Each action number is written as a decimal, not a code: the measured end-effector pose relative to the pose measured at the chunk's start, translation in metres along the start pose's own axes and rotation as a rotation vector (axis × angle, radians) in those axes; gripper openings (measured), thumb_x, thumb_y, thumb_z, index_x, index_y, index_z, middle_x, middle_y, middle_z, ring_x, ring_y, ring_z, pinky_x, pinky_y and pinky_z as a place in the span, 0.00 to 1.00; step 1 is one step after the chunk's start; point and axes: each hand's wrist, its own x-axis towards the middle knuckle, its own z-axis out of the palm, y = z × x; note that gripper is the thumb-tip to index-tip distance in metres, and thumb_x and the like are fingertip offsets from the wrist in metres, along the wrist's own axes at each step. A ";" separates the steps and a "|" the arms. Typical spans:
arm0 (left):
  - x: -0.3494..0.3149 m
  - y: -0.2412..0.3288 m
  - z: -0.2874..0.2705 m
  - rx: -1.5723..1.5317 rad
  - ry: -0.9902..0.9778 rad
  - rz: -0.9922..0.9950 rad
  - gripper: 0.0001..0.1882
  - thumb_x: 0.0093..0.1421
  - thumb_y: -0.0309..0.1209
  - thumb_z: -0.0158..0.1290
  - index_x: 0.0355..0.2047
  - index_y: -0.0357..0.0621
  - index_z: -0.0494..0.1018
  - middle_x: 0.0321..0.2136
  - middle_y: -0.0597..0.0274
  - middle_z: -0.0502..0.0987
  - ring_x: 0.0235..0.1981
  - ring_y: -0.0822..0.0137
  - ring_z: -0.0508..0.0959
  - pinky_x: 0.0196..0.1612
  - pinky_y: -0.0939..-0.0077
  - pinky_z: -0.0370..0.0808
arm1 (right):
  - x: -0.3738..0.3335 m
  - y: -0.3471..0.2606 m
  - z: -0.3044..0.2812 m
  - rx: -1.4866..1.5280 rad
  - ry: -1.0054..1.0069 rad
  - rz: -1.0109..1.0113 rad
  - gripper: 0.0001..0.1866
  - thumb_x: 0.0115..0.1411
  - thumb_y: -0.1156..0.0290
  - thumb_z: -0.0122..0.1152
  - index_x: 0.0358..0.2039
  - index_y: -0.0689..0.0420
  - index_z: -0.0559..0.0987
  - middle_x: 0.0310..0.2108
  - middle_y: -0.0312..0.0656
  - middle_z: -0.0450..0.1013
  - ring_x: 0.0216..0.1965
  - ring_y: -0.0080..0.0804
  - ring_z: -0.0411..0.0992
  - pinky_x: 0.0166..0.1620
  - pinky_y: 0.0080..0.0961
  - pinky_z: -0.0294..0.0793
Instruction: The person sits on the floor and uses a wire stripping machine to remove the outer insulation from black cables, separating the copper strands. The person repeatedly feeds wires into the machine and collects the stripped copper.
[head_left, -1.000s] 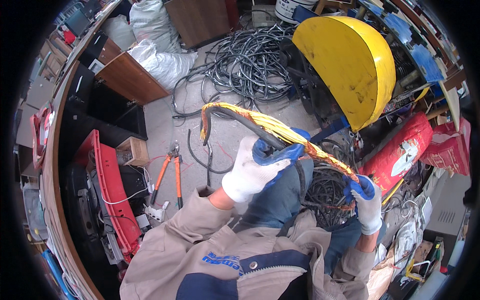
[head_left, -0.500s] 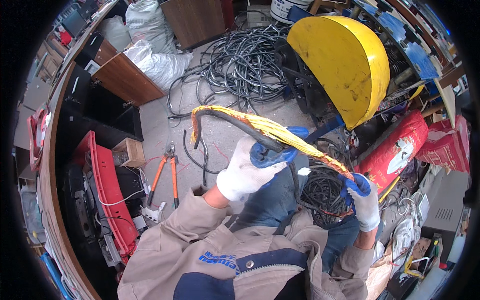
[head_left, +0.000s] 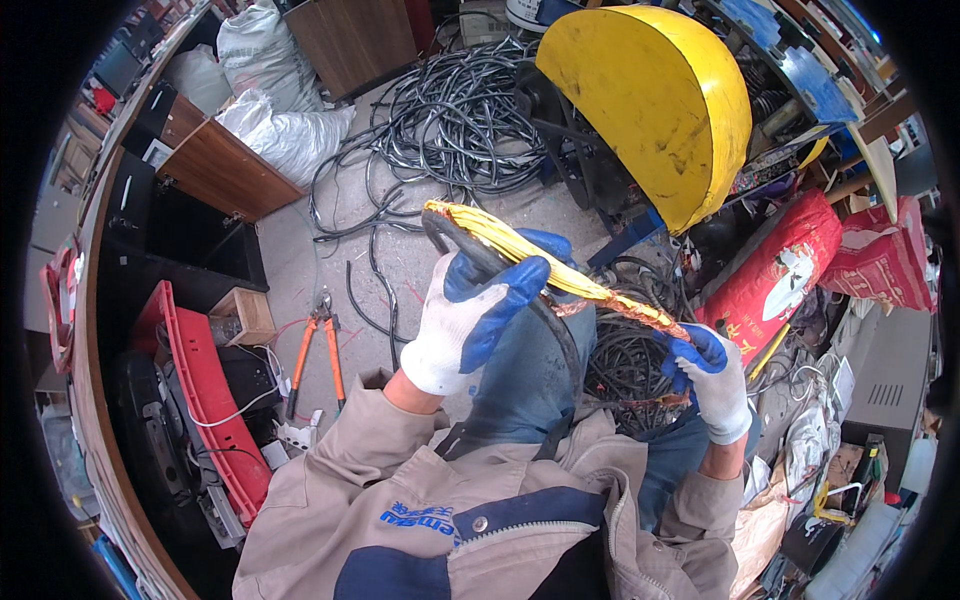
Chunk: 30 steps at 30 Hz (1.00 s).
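A bundle of yellow insulated wires [head_left: 560, 272] stretches over my lap between both hands, its reddish-brown, coppery end running to the right. My left hand [head_left: 478, 312], in a white glove with blue coating, is closed round the bundle and the black cable sheath [head_left: 458, 238] beside it. That sheath bends at the far left end and hangs down below my fingers. Gripping the coppery end is my right hand [head_left: 715, 375], gloved alike, fingers curled. Beneath it lies a coil of dark cable [head_left: 625, 370] beside my legs.
A large pile of black cable [head_left: 450, 120] lies ahead on the floor, next to a machine with a yellow guard [head_left: 660, 110]. Orange-handled cutters [head_left: 318, 345] lie at left, near a red panel [head_left: 205, 400]. A red sack [head_left: 770, 270] leans at right; white sacks [head_left: 270, 60] stand far left.
My left hand has moved left and turned, now wrapping further over the bundle. The bundle's far left end has shifted right and looks shorter. My right hand keeps its grip.
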 end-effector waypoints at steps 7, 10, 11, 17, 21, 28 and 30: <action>0.001 -0.002 0.001 -0.011 0.023 -0.014 0.15 0.67 0.24 0.53 0.52 0.32 0.74 0.46 0.52 0.80 0.47 0.64 0.79 0.55 0.72 0.73 | 0.002 0.004 -0.003 -0.018 -0.017 -0.013 0.11 0.65 0.77 0.58 0.48 0.63 0.80 0.29 0.34 0.77 0.26 0.16 0.73 0.29 0.15 0.70; 0.000 0.000 0.001 -0.049 0.005 -0.001 0.14 0.66 0.22 0.53 0.51 0.32 0.74 0.46 0.52 0.80 0.46 0.65 0.79 0.54 0.72 0.74 | 0.002 0.005 -0.002 -0.008 -0.003 -0.019 0.12 0.65 0.78 0.59 0.48 0.63 0.80 0.29 0.34 0.77 0.27 0.16 0.73 0.29 0.16 0.71; 0.000 0.000 0.001 -0.020 0.015 -0.013 0.14 0.66 0.21 0.53 0.51 0.32 0.74 0.45 0.52 0.80 0.46 0.65 0.79 0.53 0.72 0.74 | 0.002 0.005 -0.002 -0.006 -0.001 -0.029 0.12 0.64 0.78 0.59 0.49 0.63 0.80 0.29 0.34 0.77 0.27 0.16 0.73 0.29 0.16 0.71; 0.003 -0.005 -0.005 0.056 0.067 0.017 0.12 0.66 0.22 0.53 0.49 0.31 0.74 0.44 0.51 0.80 0.44 0.65 0.80 0.52 0.71 0.75 | 0.001 0.007 -0.003 -0.042 0.001 -0.073 0.16 0.61 0.81 0.61 0.50 0.64 0.79 0.29 0.35 0.77 0.27 0.17 0.73 0.29 0.16 0.71; 0.001 -0.015 -0.013 0.056 0.104 -0.020 0.13 0.67 0.25 0.52 0.49 0.31 0.72 0.42 0.49 0.80 0.45 0.60 0.81 0.52 0.67 0.76 | -0.001 0.009 -0.002 -0.013 -0.027 -0.079 0.16 0.60 0.82 0.60 0.50 0.64 0.80 0.29 0.35 0.77 0.27 0.17 0.73 0.29 0.16 0.71; -0.002 -0.026 -0.020 0.387 0.154 -0.013 0.12 0.67 0.27 0.52 0.49 0.34 0.70 0.43 0.46 0.79 0.47 0.53 0.81 0.51 0.59 0.80 | 0.002 0.009 0.005 -0.033 -0.078 -0.155 0.17 0.60 0.84 0.60 0.51 0.65 0.79 0.33 0.37 0.79 0.29 0.18 0.74 0.30 0.17 0.73; -0.001 -0.026 -0.019 0.317 0.172 0.150 0.13 0.67 0.26 0.53 0.49 0.35 0.71 0.44 0.51 0.79 0.47 0.58 0.81 0.51 0.61 0.79 | 0.002 0.007 0.004 -0.009 -0.058 -0.057 0.17 0.60 0.83 0.61 0.51 0.64 0.79 0.34 0.37 0.79 0.30 0.18 0.75 0.31 0.17 0.73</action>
